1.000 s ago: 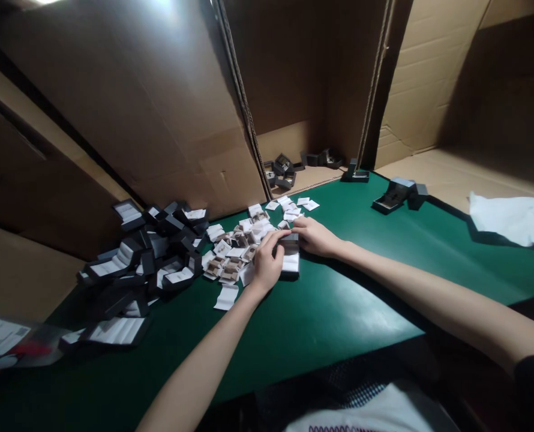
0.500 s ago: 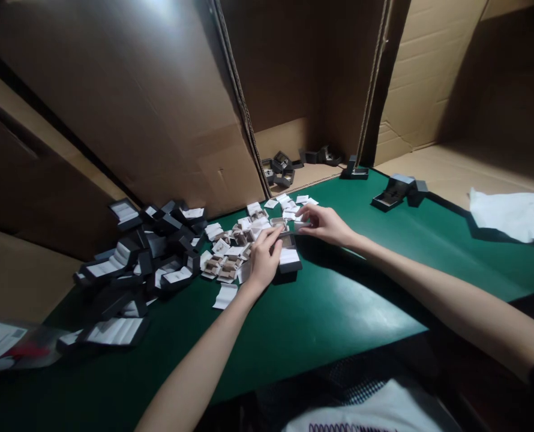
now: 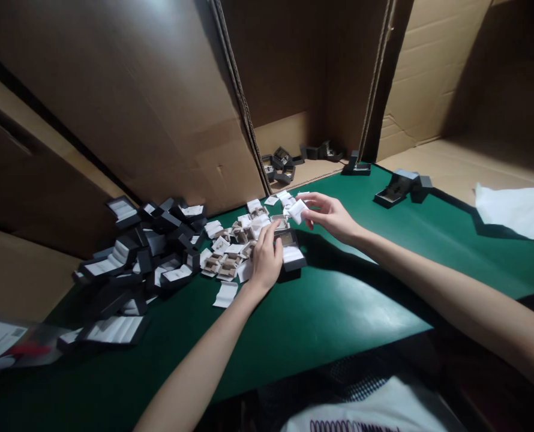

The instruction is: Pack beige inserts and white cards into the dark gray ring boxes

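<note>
My right hand [image 3: 332, 217] pinches a small white card-like piece [image 3: 298, 211] between thumb and fingers, raised over the far edge of the pile. My left hand [image 3: 267, 257] has its fingers stretched out at the left side of an open dark jewellery-type box [image 3: 293, 255] with a white padded inside. Whether its fingertips touch the box cannot be made out. Left of and beyond that hand lie many small white and brown inserts [image 3: 228, 267], some folded, some flat. A lone white piece [image 3: 225, 294] rests nearer on the green table.
Open black boxes with white linings [image 3: 114, 259] are heaped at the left. More dark boxes [image 3: 397, 187] stand at the right and behind, against cardboard walls [image 3: 172, 108]. A white cloth or sheet [image 3: 514, 210] lies far right, a plastic bag [image 3: 21, 345] far left.
My right hand has lifted the white piece slightly up and away from the dark box, turning its flat face toward me. My left hand's fingers have drawn back a little from the box.
</note>
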Action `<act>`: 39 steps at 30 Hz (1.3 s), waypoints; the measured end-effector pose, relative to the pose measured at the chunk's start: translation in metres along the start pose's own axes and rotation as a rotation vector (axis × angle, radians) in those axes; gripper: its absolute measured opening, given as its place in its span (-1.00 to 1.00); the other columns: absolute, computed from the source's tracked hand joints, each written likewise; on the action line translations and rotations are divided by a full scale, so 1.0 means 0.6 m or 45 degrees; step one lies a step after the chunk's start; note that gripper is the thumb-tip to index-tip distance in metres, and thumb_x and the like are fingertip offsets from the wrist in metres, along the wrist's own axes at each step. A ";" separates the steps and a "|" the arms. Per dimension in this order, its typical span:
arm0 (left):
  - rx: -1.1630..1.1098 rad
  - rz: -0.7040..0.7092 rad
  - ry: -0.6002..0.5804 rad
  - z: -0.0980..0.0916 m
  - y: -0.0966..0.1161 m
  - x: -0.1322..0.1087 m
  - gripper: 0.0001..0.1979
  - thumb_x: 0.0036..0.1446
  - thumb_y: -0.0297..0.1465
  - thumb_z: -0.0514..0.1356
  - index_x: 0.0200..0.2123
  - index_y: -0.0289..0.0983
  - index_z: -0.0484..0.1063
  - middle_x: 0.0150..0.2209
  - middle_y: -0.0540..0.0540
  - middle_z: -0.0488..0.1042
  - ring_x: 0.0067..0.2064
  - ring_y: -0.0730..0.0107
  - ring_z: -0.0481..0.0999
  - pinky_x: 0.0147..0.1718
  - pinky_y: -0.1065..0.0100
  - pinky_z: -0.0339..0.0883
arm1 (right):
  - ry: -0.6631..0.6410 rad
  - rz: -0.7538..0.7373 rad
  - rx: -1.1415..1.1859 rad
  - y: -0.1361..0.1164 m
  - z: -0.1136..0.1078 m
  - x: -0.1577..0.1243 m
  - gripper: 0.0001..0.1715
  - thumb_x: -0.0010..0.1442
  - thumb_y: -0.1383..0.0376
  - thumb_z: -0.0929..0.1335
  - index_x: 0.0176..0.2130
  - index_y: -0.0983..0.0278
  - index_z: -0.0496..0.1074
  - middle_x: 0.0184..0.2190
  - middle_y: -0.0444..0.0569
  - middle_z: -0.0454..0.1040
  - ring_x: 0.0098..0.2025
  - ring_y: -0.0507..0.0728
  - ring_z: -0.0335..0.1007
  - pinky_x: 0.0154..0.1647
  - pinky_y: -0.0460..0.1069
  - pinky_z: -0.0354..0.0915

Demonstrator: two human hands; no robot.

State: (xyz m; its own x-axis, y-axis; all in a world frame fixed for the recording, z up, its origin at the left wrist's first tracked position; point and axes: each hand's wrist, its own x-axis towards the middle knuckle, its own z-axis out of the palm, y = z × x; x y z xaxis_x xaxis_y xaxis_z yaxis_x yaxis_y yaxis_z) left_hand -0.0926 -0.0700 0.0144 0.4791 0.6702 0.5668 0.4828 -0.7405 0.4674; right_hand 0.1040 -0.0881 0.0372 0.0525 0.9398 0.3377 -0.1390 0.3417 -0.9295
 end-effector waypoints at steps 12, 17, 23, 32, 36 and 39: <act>-0.217 -0.109 0.024 0.008 0.005 -0.003 -0.77 0.18 -0.52 0.09 -0.10 -0.24 0.41 -0.07 -0.12 0.47 -0.09 0.30 0.50 -0.19 0.32 0.46 | -0.205 -0.294 -0.485 0.005 -0.003 -0.008 -0.70 0.14 0.13 0.36 -0.24 0.29 0.51 -0.30 0.00 0.46 -0.27 0.11 0.37 -0.22 0.04 0.32; -0.348 -0.232 0.011 0.013 -0.002 -0.004 -0.78 0.19 -0.45 0.10 -0.10 -0.28 0.44 -0.05 -0.17 0.45 -0.46 0.50 0.48 -0.49 0.43 0.45 | -0.214 -0.253 -0.403 0.010 -0.001 -0.009 -0.63 0.11 0.19 0.37 -0.07 0.25 0.45 -0.15 0.02 0.44 -0.20 0.11 0.37 -0.16 0.04 0.35; -0.465 -0.292 -0.044 0.015 -0.002 -0.004 -0.74 0.18 -0.47 0.08 -0.08 -0.30 0.45 -0.01 -0.19 0.44 -0.44 0.50 0.50 -0.52 0.44 0.47 | -0.258 -0.401 -0.639 0.001 0.003 -0.016 -0.72 0.12 0.34 0.30 -0.13 0.26 0.46 -0.29 -0.03 0.39 -0.30 0.07 0.31 -0.28 0.00 0.31; -0.534 -0.368 -0.049 0.018 -0.007 -0.004 -0.70 0.16 -0.48 0.07 -0.04 -0.28 0.44 -0.02 -0.18 0.47 -0.16 0.30 0.54 -0.33 0.36 0.51 | -0.330 -0.427 -0.841 0.003 0.004 -0.015 -0.91 0.15 0.29 0.34 -0.34 0.28 0.37 -0.39 -0.05 0.41 -0.37 0.05 0.27 -0.33 -0.05 0.23; -0.517 -0.354 -0.021 0.020 -0.007 -0.006 -0.71 0.14 -0.48 0.08 -0.07 -0.28 0.44 -0.04 -0.15 0.49 -0.04 0.25 0.50 -0.20 0.32 0.49 | -0.255 -0.522 -0.931 0.014 0.004 -0.013 -0.88 0.14 0.27 0.35 -0.39 0.29 0.39 -0.39 -0.02 0.35 -0.31 0.09 0.25 -0.29 -0.02 0.23; -0.497 -0.348 -0.010 0.021 -0.008 -0.006 -0.71 0.12 -0.50 0.09 -0.08 -0.27 0.44 -0.06 -0.14 0.50 -0.06 0.26 0.50 -0.15 0.30 0.47 | -0.183 -0.475 -0.884 0.024 0.003 -0.012 -0.82 0.14 0.24 0.36 -0.42 0.31 0.38 -0.37 -0.02 0.31 -0.35 0.07 0.25 -0.34 -0.03 0.22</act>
State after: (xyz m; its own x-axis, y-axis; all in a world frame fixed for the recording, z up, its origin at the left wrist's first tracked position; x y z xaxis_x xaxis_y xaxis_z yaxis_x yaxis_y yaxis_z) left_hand -0.0874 -0.0683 0.0016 0.3794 0.8421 0.3833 0.2809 -0.4996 0.8195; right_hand 0.0997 -0.0899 0.0214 -0.1601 0.7712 0.6162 0.5125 0.5984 -0.6158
